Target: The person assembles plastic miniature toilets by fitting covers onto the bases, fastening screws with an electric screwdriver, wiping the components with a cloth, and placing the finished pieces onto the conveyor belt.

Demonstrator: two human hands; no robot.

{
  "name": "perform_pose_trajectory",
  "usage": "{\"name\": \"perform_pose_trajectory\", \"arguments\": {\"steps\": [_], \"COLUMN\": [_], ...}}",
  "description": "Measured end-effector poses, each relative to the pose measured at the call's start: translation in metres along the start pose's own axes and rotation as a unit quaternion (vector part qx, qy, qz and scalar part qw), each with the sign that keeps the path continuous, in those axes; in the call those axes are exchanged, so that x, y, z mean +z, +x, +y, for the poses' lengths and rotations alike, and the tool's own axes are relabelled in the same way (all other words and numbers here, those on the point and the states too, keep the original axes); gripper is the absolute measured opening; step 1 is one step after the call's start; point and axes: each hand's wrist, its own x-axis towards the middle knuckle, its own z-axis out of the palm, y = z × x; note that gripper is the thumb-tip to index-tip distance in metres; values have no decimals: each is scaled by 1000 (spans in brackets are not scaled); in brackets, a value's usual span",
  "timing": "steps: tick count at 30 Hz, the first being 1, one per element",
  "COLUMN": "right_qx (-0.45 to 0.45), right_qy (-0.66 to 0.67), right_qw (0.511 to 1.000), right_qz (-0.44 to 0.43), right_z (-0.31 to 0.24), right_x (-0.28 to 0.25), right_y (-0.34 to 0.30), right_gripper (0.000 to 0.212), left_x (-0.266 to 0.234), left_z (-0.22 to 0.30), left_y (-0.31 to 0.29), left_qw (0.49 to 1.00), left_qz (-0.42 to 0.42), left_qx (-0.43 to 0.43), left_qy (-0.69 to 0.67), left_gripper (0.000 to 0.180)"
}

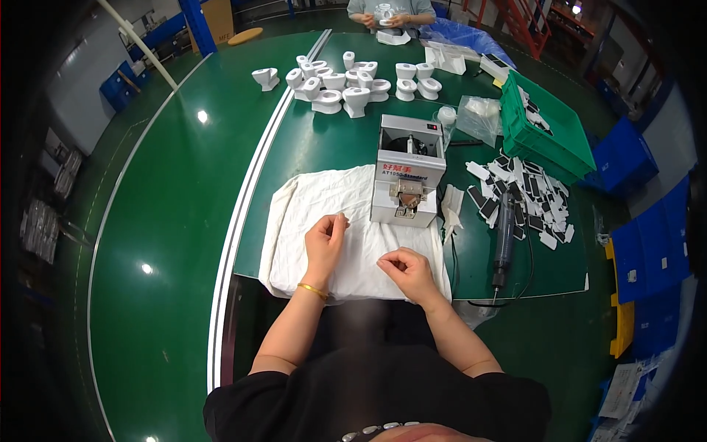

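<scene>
Over a white cloth (pixel 294 254) on the green table, my left hand (pixel 324 239) is raised with thumb and fingers pinched together. My right hand (pixel 409 271) hovers at the cloth's right front part, its fingers curled in against the thumb. Anything held in either pinch is too small or hidden to make out. Just beyond my hands stands a grey boxy machine (pixel 407 177), which looks like a screw feeder, at the cloth's back right edge. To the right of it lies a dark electric screwdriver (pixel 504 239), its bit pointing toward me.
Several small white toilet-shaped pieces (pixel 356 102) stand at the back. A heap of black and white flat parts (pixel 541 195) lies right, before a green crate (pixel 574 151). A clear plastic bag (pixel 479 118) is beside the crate. Across the table, another person's hands (pixel 384 20) hold a white piece.
</scene>
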Motion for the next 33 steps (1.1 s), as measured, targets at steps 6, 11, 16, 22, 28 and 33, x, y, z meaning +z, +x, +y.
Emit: {"name": "perform_pose_trajectory", "arguments": {"steps": [6,11,16,22,28,33], "right_qx": [8,11,6,5,3,5], "right_qy": [-11,-20,-3,4,3,5], "right_qw": [1000,1000,1000,1000,1000,1000], "right_qz": [4,-3,3,3,4,6], "right_z": [3,9,10,9,11,10], "right_x": [2,-2,-2,-2,-2,-1], "right_y": [0,-2,-2,-1,-1,-2], "right_gripper": [20,38,42,39,38,38], "left_x": [-1,-1,-1,-1,-1,-1], "left_z": [0,0,0,0,3,3], "left_y": [0,0,-1,0,-1,-1], "left_qw": [1000,1000,1000,1000,1000,1000], "left_qz": [2,0,1,0,-1,-2], "left_qx": [-2,7,8,8,10,6], "left_qy": [6,7,6,7,6,9], "left_gripper": [27,27,27,27,27,27]}}
